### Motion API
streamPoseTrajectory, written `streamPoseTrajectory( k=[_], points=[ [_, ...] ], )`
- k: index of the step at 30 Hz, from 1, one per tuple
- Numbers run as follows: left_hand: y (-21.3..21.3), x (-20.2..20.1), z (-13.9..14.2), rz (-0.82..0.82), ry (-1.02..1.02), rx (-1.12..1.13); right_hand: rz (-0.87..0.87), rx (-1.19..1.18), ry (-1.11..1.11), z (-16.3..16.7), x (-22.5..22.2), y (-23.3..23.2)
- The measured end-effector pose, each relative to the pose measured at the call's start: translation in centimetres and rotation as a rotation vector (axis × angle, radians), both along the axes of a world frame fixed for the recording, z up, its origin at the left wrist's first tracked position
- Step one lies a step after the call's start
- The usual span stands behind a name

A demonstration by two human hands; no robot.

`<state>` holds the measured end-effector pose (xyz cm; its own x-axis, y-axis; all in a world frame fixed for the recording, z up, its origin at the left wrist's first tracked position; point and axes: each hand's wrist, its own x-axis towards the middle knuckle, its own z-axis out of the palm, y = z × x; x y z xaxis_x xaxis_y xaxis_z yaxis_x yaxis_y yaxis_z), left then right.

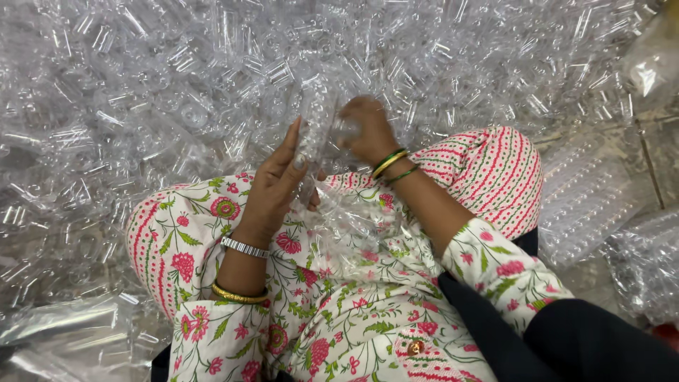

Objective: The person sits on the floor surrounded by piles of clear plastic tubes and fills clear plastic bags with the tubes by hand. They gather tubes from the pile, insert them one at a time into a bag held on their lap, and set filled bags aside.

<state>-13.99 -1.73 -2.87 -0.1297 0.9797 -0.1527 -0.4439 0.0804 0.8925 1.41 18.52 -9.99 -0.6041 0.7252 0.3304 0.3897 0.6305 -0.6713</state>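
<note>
Floral cloth (pixel 339 318) in pink and green covers the lap at the near edge, with a dark garment (pixel 566 339) cut off at the lower right. On the lap lies a crumpled clear bag (pixel 353 226), its edges hard to trace against the print. Above it the left hand (pixel 276 184) stands open, fingers straight, pressed flat against a tall clear plastic strip (pixel 315 124); the right hand (pixel 364 131) curls round the strip's other side, fingertips hidden behind it. Its outline all but vanishes into the heap (pixel 177 92) of clear plastic pieces beyond, where single pieces cannot be told apart. Clear trays (pixel 583 201) lie right.
</note>
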Motion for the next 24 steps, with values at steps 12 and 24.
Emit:
streamPoseTrajectory(
  k=[12, 24],
  points=[
    [0.7, 1.3, -2.0, -0.137, 0.108, 0.151, 0.25, -1.185, 0.673, 12.4, 3.4, -1.4],
    [0.6, 1.3, -0.6, -0.042, 0.077, 0.047, 0.162, -0.112, -0.222, 5.4, 4.1, 3.2]
  ],
)
